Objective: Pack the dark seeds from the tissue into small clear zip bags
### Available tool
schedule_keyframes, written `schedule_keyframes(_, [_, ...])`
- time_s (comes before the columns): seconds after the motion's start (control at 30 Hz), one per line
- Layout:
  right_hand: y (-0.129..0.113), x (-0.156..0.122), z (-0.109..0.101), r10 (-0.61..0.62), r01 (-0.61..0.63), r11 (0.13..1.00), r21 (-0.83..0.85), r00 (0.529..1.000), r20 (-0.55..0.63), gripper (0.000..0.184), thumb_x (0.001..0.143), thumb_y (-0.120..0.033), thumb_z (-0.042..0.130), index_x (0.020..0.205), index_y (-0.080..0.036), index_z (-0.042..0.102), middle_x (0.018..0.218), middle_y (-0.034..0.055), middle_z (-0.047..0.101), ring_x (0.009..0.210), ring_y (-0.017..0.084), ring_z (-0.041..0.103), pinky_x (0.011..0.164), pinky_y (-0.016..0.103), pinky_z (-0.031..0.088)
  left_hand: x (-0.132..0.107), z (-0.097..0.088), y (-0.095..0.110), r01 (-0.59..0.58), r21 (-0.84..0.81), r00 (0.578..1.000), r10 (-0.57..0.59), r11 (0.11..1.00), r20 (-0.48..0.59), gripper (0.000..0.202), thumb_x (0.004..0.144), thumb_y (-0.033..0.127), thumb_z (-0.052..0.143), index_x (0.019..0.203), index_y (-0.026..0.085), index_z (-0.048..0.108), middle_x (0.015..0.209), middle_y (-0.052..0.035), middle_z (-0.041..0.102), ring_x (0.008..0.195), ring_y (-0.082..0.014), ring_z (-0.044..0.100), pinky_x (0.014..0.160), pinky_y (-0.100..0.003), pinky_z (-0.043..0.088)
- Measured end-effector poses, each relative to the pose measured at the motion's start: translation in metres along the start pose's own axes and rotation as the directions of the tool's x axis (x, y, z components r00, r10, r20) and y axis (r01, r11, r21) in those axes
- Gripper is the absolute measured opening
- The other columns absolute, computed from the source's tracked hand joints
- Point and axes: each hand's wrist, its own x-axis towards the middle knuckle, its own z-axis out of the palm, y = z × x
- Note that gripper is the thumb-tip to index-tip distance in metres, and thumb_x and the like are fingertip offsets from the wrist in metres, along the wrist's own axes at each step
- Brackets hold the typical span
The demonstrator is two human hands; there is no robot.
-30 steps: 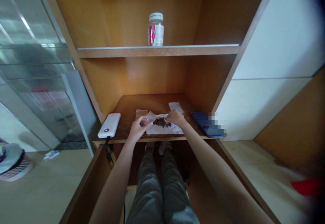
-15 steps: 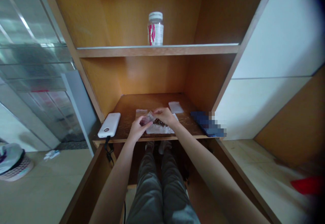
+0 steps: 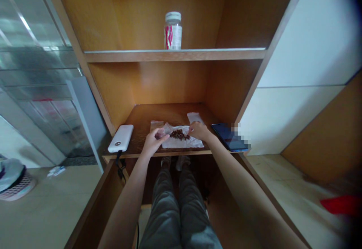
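Observation:
A heap of small dark brown pieces [image 3: 179,134] lies on a white sheet [image 3: 186,142] near the front of a wooden shelf [image 3: 169,113]. My left hand [image 3: 153,141] pinches a small clear plastic bag [image 3: 163,132] at the left edge of the heap. My right hand [image 3: 198,130] rests just right of the heap with its fingers curled together; what they hold is too small to make out. Two more clear bags lie flat on the shelf, one [image 3: 156,123] behind my left hand and one [image 3: 194,117] behind my right hand.
A white power bank [image 3: 121,138] with a cable lies at the shelf's left front. A dark phone [image 3: 229,136] lies at the right front. A clear jar with a white lid [image 3: 172,31] stands on the upper shelf. My legs are under the shelf. A glass door stands at left.
My right hand went left to the bag in my left hand, then came back to the right side of the heap. My left hand stayed put with the bag.

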Motion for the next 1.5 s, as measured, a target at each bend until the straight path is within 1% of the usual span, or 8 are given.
schedule_keyframes(0.13, [0.000, -0.002, -0.002, 0.025, -0.024, 1.000, -0.019, 0.998, 0.054, 0.025, 0.069, -0.025, 0.055, 0.087, -0.012, 0.067, 0.096, 0.0154, 0.065, 0.094, 0.027, 0.059, 0.078, 0.034, 0.045, 0.000, 0.000, -0.001, 0.000, -0.004, 1.000, 0.000, 1.000, 0.001, 0.041, 0.068, 0.042, 0.063, 0.100, 0.017, 0.059, 0.089, -0.0074, 0.064, 0.081, -0.0177, 0.059, 0.075, -0.031, 0.045])
schedule_keyframes(0.33, [-0.003, -0.002, -0.004, 0.042, -0.039, 0.999, -0.032, 0.994, 0.100, 0.028, 0.071, -0.028, 0.055, 0.090, -0.011, 0.066, 0.097, 0.0162, 0.064, 0.096, 0.027, 0.058, 0.079, 0.033, 0.044, 0.000, -0.001, -0.003, -0.008, 0.001, 1.000, 0.008, 1.000, 0.007, 0.040, 0.069, 0.042, 0.063, 0.100, 0.018, 0.059, 0.087, -0.0068, 0.064, 0.080, -0.0180, 0.059, 0.075, -0.031, 0.044])
schedule_keyframes(0.6, [-0.007, 0.000, -0.002, 0.063, -0.058, 0.997, -0.050, 0.993, 0.103, 0.037, 0.066, -0.030, 0.061, 0.095, -0.008, 0.064, 0.099, 0.0195, 0.062, 0.096, 0.031, 0.058, 0.079, 0.037, 0.045, 0.000, -0.001, 0.000, 0.007, -0.022, 1.000, -0.008, 1.000, -0.004, 0.040, 0.067, 0.041, 0.064, 0.098, 0.017, 0.060, 0.088, -0.0075, 0.065, 0.079, -0.0181, 0.060, 0.074, -0.031, 0.045])
schedule_keyframes(0.83, [-0.011, -0.001, -0.004, 0.074, -0.072, 0.997, -0.032, 0.995, 0.071, 0.029, 0.069, -0.023, 0.054, 0.093, -0.010, 0.065, 0.100, 0.0179, 0.062, 0.098, 0.029, 0.058, 0.081, 0.036, 0.043, 0.001, 0.000, -0.004, -0.011, -0.003, 1.000, 0.011, 1.000, -0.018, 0.040, 0.067, 0.042, 0.064, 0.098, 0.017, 0.060, 0.086, -0.0067, 0.065, 0.079, -0.0178, 0.060, 0.075, -0.031, 0.045])
schedule_keyframes(1.0, [-0.012, 0.000, 0.000, 0.084, -0.081, 0.995, -0.050, 0.994, 0.070, 0.032, 0.070, -0.021, 0.052, 0.097, -0.007, 0.063, 0.100, 0.0208, 0.062, 0.099, 0.029, 0.057, 0.081, 0.039, 0.043, 0.001, 0.001, -0.005, -0.007, -0.013, 1.000, 0.007, 1.000, -0.006, 0.041, 0.068, 0.043, 0.063, 0.099, 0.017, 0.059, 0.087, -0.0067, 0.065, 0.079, -0.0177, 0.060, 0.074, -0.031, 0.045])
schedule_keyframes(1.1, [-0.008, 0.001, 0.001, 0.097, -0.097, 0.995, -0.003, 0.994, 0.052, 0.029, 0.071, -0.024, 0.052, 0.092, -0.010, 0.065, 0.099, 0.0184, 0.063, 0.097, 0.028, 0.058, 0.080, 0.036, 0.044, 0.001, 0.001, -0.005, -0.006, -0.021, 1.000, 0.006, 1.000, -0.001, 0.041, 0.068, 0.042, 0.064, 0.100, 0.017, 0.059, 0.087, -0.0068, 0.065, 0.079, -0.0175, 0.060, 0.074, -0.031, 0.045])
schedule_keyframes(1.27, [0.000, -0.002, -0.001, 0.022, -0.027, 0.994, 0.101, 0.998, 0.055, 0.021, 0.068, -0.033, 0.058, 0.079, -0.018, 0.069, 0.092, 0.0100, 0.066, 0.092, 0.025, 0.060, 0.077, 0.032, 0.045, 0.001, 0.000, -0.004, 0.000, -0.010, 1.000, 0.000, 1.000, -0.005, 0.040, 0.067, 0.042, 0.064, 0.099, 0.017, 0.060, 0.086, -0.0069, 0.065, 0.078, -0.0179, 0.059, 0.074, -0.031, 0.045])
schedule_keyframes(1.5, [-0.007, -0.005, 0.003, -0.001, -0.002, 0.999, 0.032, 0.994, 0.109, 0.021, 0.065, -0.032, 0.060, 0.079, -0.019, 0.070, 0.089, 0.0117, 0.067, 0.092, 0.026, 0.060, 0.078, 0.034, 0.045, 0.000, 0.000, -0.001, 0.013, -0.023, 1.000, -0.014, 1.000, -0.004, 0.040, 0.067, 0.042, 0.064, 0.098, 0.018, 0.060, 0.086, -0.0069, 0.065, 0.079, -0.0182, 0.060, 0.074, -0.031, 0.045])
